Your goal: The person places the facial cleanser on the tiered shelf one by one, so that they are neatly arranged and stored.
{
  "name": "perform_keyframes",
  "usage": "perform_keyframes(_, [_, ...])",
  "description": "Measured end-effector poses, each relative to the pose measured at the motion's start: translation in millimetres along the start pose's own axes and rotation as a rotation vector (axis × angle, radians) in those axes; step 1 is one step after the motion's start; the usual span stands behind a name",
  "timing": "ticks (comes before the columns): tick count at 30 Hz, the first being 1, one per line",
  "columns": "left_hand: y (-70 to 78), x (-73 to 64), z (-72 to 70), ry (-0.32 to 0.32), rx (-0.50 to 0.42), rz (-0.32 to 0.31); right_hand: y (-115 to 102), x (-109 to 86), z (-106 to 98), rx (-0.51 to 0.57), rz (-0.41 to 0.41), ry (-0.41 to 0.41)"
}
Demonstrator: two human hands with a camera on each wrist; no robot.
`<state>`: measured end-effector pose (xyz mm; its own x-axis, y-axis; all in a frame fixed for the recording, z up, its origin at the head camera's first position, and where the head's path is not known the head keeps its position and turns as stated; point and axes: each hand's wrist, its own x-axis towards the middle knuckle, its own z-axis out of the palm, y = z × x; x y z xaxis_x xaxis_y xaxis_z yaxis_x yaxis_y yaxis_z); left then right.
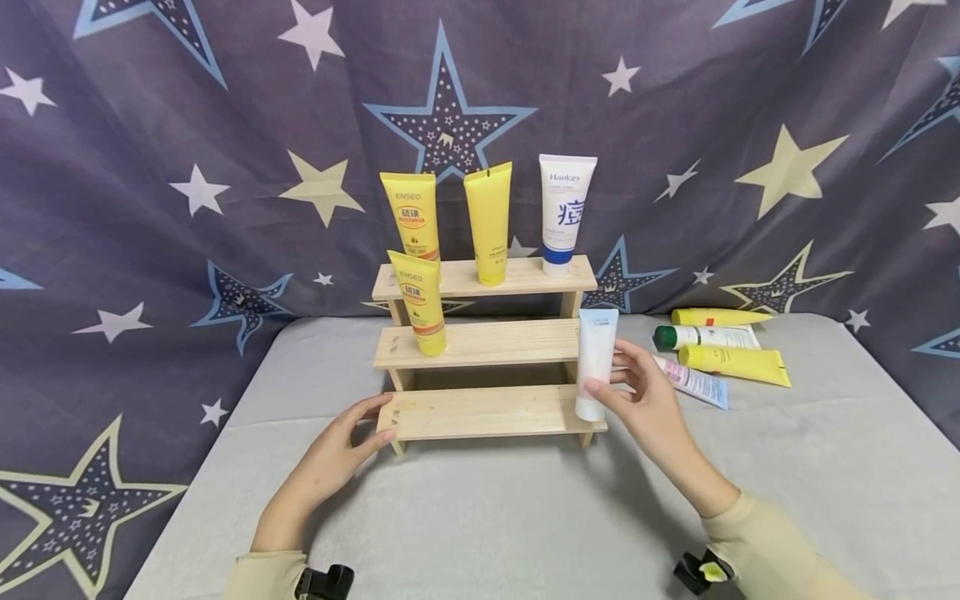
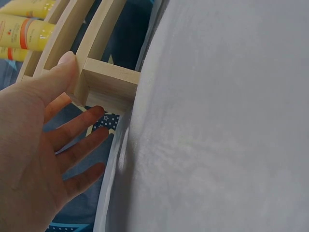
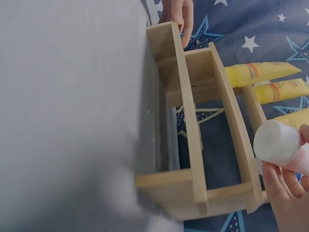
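My right hand holds a white squeeze tube upright, cap down, by the right end of the three-step wooden rack. In the right wrist view the tube's round white cap shows apart from the bottom step. With thumb and forefinger my left hand grips the left end of that bottom step; its other fingers are spread below the wood. On the middle step stands a yellow tube. Two more yellow tubes and a white-and-blue tube stand on the top step.
Right of the rack several tubes lie on the grey cloth: yellow ones, a white one with a green cap and a pink-and-blue one. A dark star-patterned curtain hangs behind the table.
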<state>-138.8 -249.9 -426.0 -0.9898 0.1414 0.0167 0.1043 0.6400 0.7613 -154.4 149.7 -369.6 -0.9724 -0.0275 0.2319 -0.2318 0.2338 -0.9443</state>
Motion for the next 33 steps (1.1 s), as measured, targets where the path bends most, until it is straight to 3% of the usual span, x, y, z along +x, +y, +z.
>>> perform_keyframes(16, [0.5,-0.3,-1.1,-0.003,0.0,-0.011,-20.1,24.3,35.2,0.106,-0.006,0.024])
perform_keyframes(33, [0.2,0.2,-0.4,-0.004,0.008,-0.003,-31.5,46.2,81.4,0.219,-0.129,0.066])
